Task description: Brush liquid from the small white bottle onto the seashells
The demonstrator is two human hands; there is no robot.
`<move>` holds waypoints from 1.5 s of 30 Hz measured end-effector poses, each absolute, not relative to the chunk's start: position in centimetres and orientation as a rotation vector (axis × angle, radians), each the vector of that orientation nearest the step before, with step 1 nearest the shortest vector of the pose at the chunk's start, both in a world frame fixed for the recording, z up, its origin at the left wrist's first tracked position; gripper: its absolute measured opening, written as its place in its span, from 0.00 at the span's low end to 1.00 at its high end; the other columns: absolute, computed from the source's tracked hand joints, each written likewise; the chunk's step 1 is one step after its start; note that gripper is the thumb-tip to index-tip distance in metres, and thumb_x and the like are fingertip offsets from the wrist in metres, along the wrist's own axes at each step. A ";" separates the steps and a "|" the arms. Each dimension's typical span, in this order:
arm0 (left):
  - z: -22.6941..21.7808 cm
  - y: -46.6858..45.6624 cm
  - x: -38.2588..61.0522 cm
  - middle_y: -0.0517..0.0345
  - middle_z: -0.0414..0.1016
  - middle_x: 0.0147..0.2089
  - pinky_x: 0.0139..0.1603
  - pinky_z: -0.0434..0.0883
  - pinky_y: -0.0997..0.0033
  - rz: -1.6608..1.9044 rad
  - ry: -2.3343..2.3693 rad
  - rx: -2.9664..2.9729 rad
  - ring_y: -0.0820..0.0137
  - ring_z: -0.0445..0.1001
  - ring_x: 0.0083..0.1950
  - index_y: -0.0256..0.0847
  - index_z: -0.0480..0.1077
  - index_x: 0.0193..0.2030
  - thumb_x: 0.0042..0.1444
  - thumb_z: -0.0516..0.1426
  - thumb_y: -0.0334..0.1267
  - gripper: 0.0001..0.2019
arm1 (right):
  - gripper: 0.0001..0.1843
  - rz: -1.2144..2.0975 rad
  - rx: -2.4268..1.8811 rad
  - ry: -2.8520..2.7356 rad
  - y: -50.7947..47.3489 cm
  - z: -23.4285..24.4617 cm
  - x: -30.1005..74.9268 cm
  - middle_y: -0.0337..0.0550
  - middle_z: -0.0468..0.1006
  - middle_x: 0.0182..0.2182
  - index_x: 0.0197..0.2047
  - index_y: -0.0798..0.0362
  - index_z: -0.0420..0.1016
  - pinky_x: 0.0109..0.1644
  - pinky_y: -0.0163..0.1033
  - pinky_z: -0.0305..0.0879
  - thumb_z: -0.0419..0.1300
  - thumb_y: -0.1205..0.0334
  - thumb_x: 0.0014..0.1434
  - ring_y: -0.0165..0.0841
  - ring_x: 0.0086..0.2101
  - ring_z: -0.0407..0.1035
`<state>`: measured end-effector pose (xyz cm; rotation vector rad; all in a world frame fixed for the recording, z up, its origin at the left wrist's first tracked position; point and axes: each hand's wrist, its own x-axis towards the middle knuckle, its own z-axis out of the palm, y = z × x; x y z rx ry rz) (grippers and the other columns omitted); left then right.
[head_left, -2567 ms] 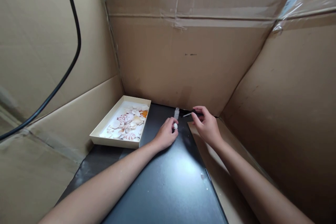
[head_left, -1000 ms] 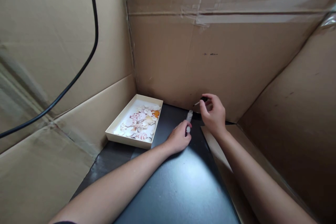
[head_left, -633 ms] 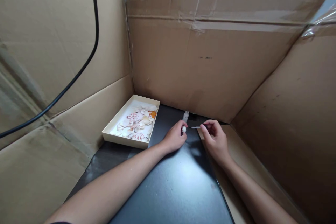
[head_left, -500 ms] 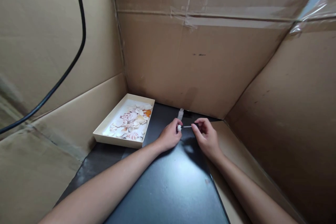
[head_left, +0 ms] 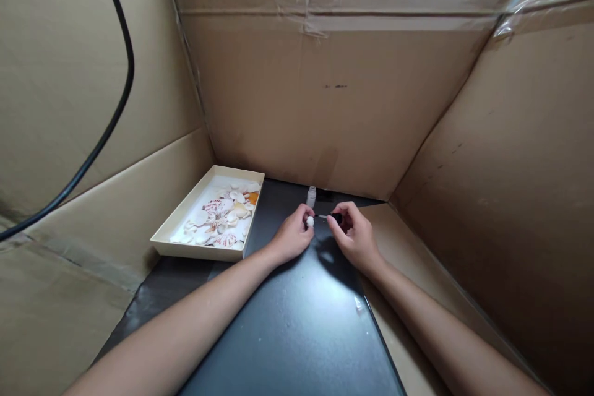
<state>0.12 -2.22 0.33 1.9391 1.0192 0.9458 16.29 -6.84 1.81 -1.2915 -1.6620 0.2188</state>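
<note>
My left hand (head_left: pixel 293 234) pinches a small white rounded piece (head_left: pixel 310 221), which looks like a shell, between thumb and fingers. Close on its right, my right hand (head_left: pixel 355 235) is closed around the black handle (head_left: pixel 337 218) of a slim brush. Its thin shaft (head_left: pixel 321 216) points left, with a dark tip at or very near the white piece; whether they touch I cannot tell. Just behind my left fingers stands a small translucent bottle (head_left: pixel 311 197), upright and without a cap on its neck.
At the left, a shallow cream tray (head_left: pixel 197 252) holds many mixed seashells (head_left: pixel 227 210). Both hands are above a dark table (head_left: pixel 288 328), with a cardboard strip (head_left: pixel 408 272) along its right side. Cardboard walls (head_left: pixel 288 99) enclose the area, and a black cable (head_left: pixel 125 93) hangs at left.
The view has shifted, so everything appears a little farther left. My hands have drawn slightly closer together, and the brush handle shows more. Both hands keep their holds.
</note>
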 end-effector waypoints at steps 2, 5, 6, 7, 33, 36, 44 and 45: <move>0.4 -2.3 0.1 0.66 0.60 0.29 0.30 0.57 0.77 0.947 1.019 1.932 0.77 0.58 0.27 0.40 0.61 0.40 0.52 0.52 0.27 0.09 | 0.07 0.230 -1.279 -1.687 -6.9 1.8 16.3 0.34 0.66 0.25 0.38 0.51 0.64 0.29 0.33 0.58 0.57 0.58 0.59 0.28 0.24 0.61; 0.6 -2.3 0.1 0.67 0.59 0.29 0.29 0.56 0.77 0.941 1.017 1.927 0.77 0.58 0.27 0.40 0.61 0.40 0.51 0.52 0.27 0.10 | 0.07 0.217 -1.319 -1.724 -6.9 1.8 16.2 0.34 0.66 0.25 0.37 0.51 0.64 0.29 0.33 0.57 0.57 0.58 0.58 0.28 0.24 0.60; 0.6 -2.3 0.2 0.67 0.60 0.29 0.29 0.56 0.77 0.939 1.016 1.930 0.77 0.58 0.27 0.40 0.61 0.40 0.51 0.52 0.27 0.10 | 0.07 0.210 -1.320 -1.715 -7.0 1.8 16.2 0.34 0.65 0.25 0.36 0.51 0.64 0.29 0.33 0.57 0.57 0.58 0.59 0.28 0.24 0.60; 0.6 -2.3 0.2 0.67 0.60 0.29 0.29 0.56 0.76 0.943 1.016 1.935 0.77 0.58 0.27 0.40 0.61 0.40 0.51 0.52 0.27 0.09 | 0.06 0.210 -1.307 -1.702 -7.0 1.8 16.2 0.34 0.65 0.25 0.37 0.51 0.64 0.29 0.33 0.57 0.56 0.58 0.59 0.28 0.24 0.60; 0.2 -2.0 0.0 0.61 0.64 0.34 0.36 0.61 0.74 0.970 0.996 2.041 0.73 0.62 0.35 0.39 0.63 0.40 0.48 0.49 0.22 0.14 | 0.07 0.189 -1.288 -1.751 -7.2 2.1 16.0 0.34 0.65 0.24 0.38 0.51 0.65 0.30 0.33 0.57 0.56 0.57 0.61 0.28 0.24 0.61; 0.2 -2.0 0.0 0.61 0.63 0.33 0.36 0.60 0.74 0.970 1.003 2.020 0.73 0.62 0.34 0.39 0.63 0.40 0.49 0.49 0.22 0.13 | 0.06 0.179 -1.301 -1.783 -7.3 2.2 15.9 0.35 0.66 0.25 0.37 0.51 0.65 0.30 0.33 0.57 0.56 0.57 0.60 0.28 0.24 0.60; 0.1 -2.1 0.1 0.62 0.62 0.32 0.36 0.60 0.75 0.978 1.005 1.964 0.74 0.61 0.33 0.40 0.63 0.42 0.49 0.50 0.22 0.14 | 0.07 0.178 -1.292 -1.758 -7.3 2.1 15.9 0.34 0.65 0.24 0.37 0.50 0.65 0.28 0.33 0.56 0.57 0.57 0.59 0.28 0.23 0.60; 0.1 -2.1 0.1 0.63 0.62 0.32 0.36 0.60 0.75 0.977 1.007 1.962 0.74 0.61 0.33 0.40 0.63 0.42 0.49 0.50 0.22 0.14 | 0.07 0.162 -1.310 -1.755 -7.3 2.1 15.9 0.34 0.65 0.24 0.36 0.50 0.65 0.28 0.33 0.56 0.57 0.57 0.59 0.28 0.23 0.59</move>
